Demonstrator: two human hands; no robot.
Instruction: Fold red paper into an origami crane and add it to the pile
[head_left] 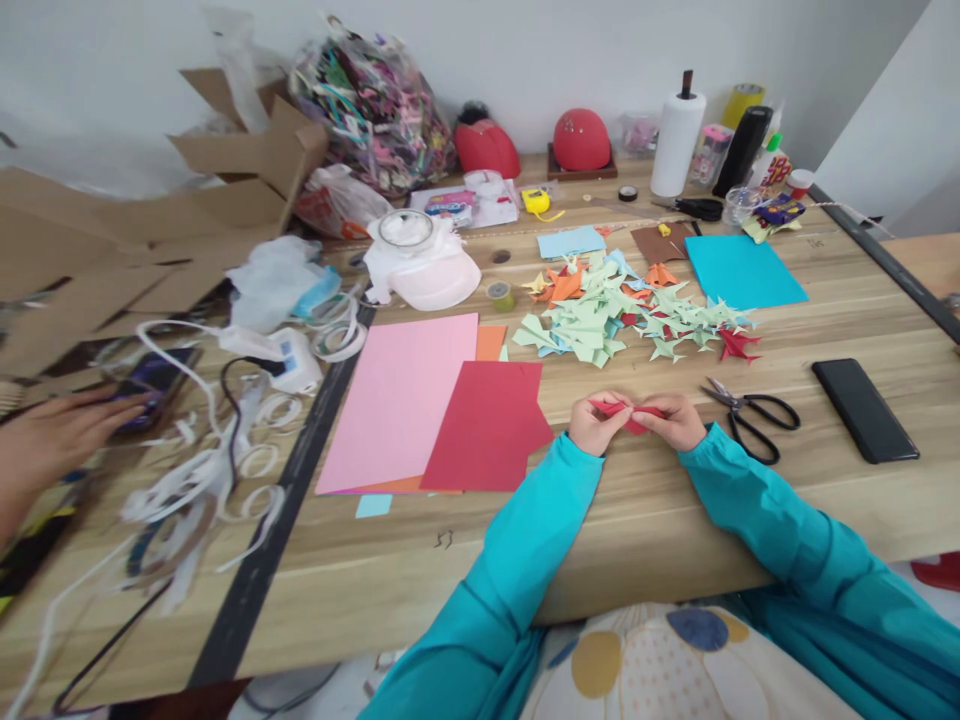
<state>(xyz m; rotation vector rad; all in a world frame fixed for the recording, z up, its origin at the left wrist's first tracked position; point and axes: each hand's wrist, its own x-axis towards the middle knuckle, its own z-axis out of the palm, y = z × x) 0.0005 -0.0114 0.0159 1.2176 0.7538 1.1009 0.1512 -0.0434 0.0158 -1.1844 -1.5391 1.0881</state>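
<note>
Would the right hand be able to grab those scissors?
Probably yes: the scissors lie close beside the right hand, with nothing visible between, though it's pinching red paper.

Free tabletop (819, 445) between scissors (741, 402) and phone (865, 410), folded-paper pile (592, 318) as obstacle ahead
</note>
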